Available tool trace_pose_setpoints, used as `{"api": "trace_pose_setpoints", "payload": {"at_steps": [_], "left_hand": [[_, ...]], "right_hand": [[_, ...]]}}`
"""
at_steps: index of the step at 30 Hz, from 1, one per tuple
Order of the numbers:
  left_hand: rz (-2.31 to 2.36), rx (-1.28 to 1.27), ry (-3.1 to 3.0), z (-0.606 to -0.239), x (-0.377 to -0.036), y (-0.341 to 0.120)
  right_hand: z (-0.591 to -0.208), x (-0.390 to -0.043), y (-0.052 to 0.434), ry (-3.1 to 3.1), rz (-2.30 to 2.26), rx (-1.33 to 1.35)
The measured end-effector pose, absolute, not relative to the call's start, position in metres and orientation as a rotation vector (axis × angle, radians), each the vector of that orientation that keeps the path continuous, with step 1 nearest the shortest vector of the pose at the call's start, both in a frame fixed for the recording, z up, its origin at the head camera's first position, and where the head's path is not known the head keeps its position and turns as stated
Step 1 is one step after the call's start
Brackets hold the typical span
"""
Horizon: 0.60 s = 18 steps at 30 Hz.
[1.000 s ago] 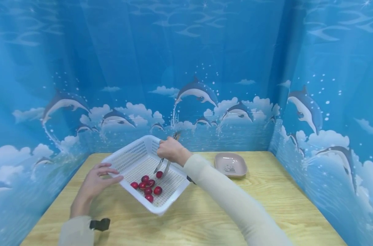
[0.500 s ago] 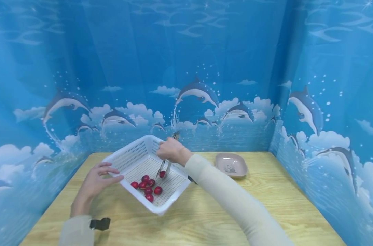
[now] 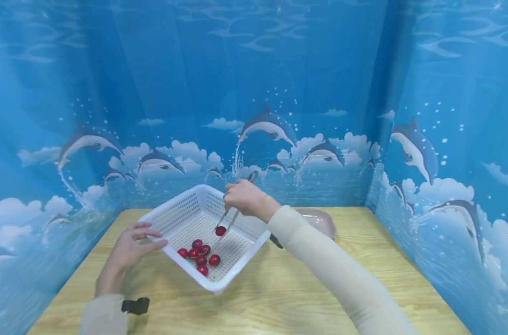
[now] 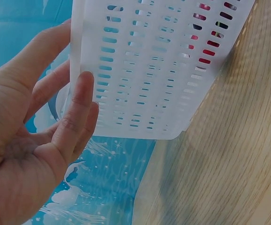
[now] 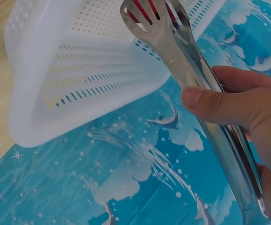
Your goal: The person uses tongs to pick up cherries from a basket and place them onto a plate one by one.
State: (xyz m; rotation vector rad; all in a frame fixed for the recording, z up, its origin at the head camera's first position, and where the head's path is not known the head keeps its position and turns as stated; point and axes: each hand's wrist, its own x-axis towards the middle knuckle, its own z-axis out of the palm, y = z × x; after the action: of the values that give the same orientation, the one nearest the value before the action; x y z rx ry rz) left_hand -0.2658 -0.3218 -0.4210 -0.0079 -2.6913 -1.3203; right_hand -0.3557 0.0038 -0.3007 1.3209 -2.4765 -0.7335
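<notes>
Gripped tongs (image 3: 233,216) pinch red fruit (image 3: 221,230) above basket (image 3: 183,209).

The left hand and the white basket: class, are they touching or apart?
Touching. The left wrist view shows the left hand with its fingers laid flat against the perforated wall of the white basket, no gap between them.
</notes>
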Motion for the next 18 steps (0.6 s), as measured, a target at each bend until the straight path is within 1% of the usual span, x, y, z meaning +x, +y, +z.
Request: {"api": "trace_pose_setpoints", "payload": {"at_steps": [9, 18], "left_hand": [[-1.320, -0.017, -2.676, -0.421, -0.266, -0.322], [-1.323, -0.009, -2.681, -0.421, -0.264, -0.321]], "right_hand": [[-0.287, -0.353, 0.027, -2.414, -0.609, 1.338], [-0.287, -0.351, 0.054, -2.382, -0.360, 1.377]]}}
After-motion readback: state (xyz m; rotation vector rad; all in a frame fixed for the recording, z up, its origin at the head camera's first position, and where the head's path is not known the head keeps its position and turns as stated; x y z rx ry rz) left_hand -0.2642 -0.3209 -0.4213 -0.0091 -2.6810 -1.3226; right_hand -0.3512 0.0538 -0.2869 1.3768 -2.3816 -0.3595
